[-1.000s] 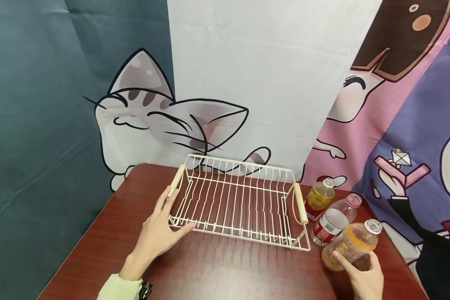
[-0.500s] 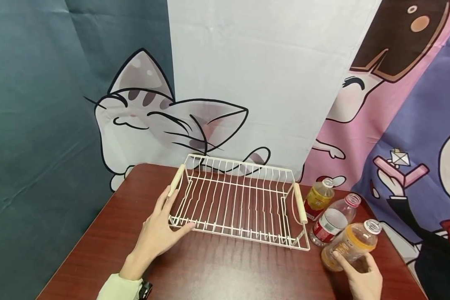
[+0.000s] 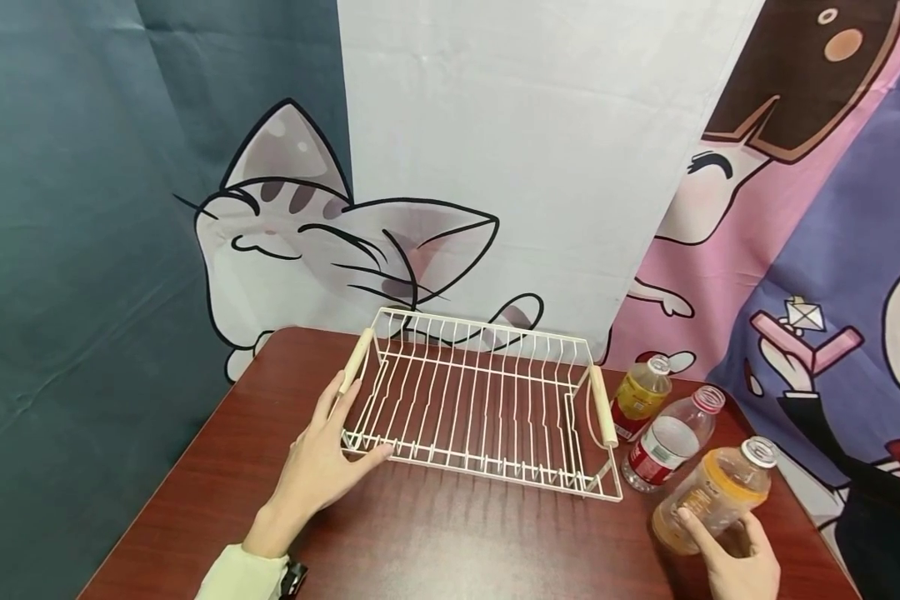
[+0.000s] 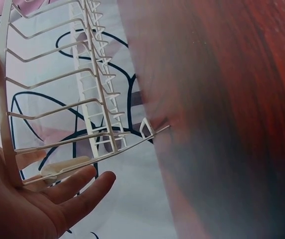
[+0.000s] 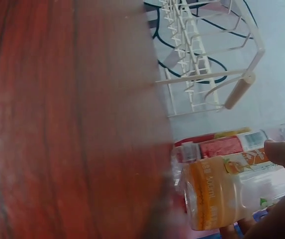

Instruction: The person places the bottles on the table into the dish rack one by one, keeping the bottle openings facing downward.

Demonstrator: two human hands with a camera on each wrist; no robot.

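Note:
A white wire dish rack [image 3: 495, 477] with pale wooden handles stands on the table. My left hand [image 3: 318, 467] rests at its left front corner, fingers mostly straight. Its thumb lies along the front rim, and its fingertips touch the left handle [image 3: 357, 361]. At the right, my right hand [image 3: 742, 558] grips a clear plastic bottle [image 3: 708, 500] with an orange label, leaning to the right. The thumb presses its near side; the other fingers are partly hidden behind it. In the right wrist view the thumb lies across the bottle's label [image 5: 246, 162].
Beside the rack's right end stand a red-labelled clear bottle [image 3: 667, 442] and a bottle with a yellow and red label [image 3: 640, 398]. The dark red wooden table [image 3: 450, 542] meets a cartoon-printed cloth [image 3: 540, 167] at the back.
My right hand has shifted slightly right and toward me with the orange-labelled bottle, widening its gap from the red-labelled one. My left hand stays at the rack's corner.

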